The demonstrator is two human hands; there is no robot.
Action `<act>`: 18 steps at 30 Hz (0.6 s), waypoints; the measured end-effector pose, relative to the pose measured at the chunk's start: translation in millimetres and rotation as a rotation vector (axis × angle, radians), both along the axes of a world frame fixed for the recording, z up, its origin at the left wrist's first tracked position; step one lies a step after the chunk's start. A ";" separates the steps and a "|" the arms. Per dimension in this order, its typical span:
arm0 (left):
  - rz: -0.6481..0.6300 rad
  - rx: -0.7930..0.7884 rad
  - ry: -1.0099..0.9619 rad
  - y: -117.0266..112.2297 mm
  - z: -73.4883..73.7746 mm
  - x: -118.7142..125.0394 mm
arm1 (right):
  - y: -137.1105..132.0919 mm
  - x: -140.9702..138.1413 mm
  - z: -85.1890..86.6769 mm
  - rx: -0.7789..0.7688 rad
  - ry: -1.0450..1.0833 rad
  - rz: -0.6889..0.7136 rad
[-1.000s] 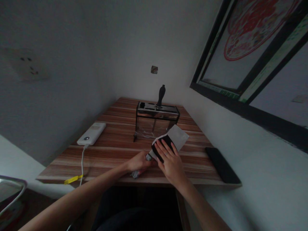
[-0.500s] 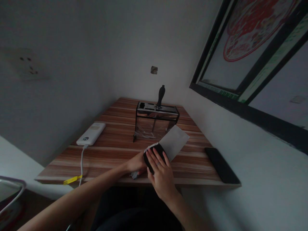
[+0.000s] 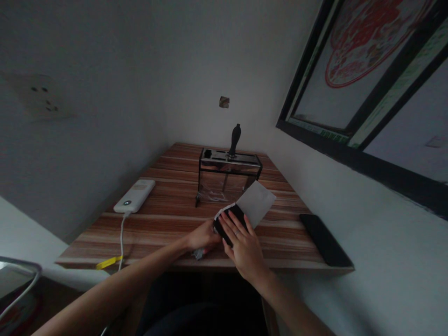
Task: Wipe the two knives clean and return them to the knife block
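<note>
A black flat piece (image 3: pixel 222 227) with a pale edge is between my hands above the front of the table. A whitish sheet (image 3: pixel 257 203) extends from it toward the upper right. My left hand (image 3: pixel 205 236) is closed at its left edge, most of its fingers hidden. Below that hand pokes out a crumpled greyish scrap (image 3: pixel 198 254). My right hand (image 3: pixel 241 242), with a ring on one finger, lies flat over the black piece, fingers outstretched. Just beyond stands a clear box-like device (image 3: pixel 229 179) with a metal top and an upright black handle (image 3: pixel 235 140).
On the left of the wood-grain table (image 3: pixel 168 224) lies a white power bank (image 3: pixel 136 196) with a cable (image 3: pixel 122 238) and a yellow tag (image 3: pixel 109 262). A black phone (image 3: pixel 326 239) rests near the right edge. Walls enclose the table; a framed picture (image 3: pixel 371 60) hangs on the right.
Both hands and the black piece have shifted slightly right. The right hand stays flat on it. The whole view has also shifted a little.
</note>
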State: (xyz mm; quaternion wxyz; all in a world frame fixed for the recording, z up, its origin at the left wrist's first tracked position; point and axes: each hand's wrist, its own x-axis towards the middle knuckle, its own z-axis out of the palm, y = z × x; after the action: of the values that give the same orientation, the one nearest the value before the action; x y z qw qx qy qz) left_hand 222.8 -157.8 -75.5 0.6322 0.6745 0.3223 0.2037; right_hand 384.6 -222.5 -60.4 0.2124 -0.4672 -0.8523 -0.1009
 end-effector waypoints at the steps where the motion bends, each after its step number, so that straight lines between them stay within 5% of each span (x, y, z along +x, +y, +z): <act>1: -0.003 0.003 0.008 0.0 0.6 -0.3 | 2.4 2.6 1.3 0.006 -0.002 -0.006; 18: -0.025 -0.031 0.005 -0.6 3.6 -1.0 | 59.3 70.6 31.9 0.099 0.005 -0.126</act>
State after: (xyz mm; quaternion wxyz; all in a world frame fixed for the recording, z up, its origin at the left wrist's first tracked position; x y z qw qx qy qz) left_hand 221.8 -158.4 -71.8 0.6443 0.6690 0.3187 0.1891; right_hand 455.2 -163.2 -28.5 0.2306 -0.5091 -0.8146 -0.1551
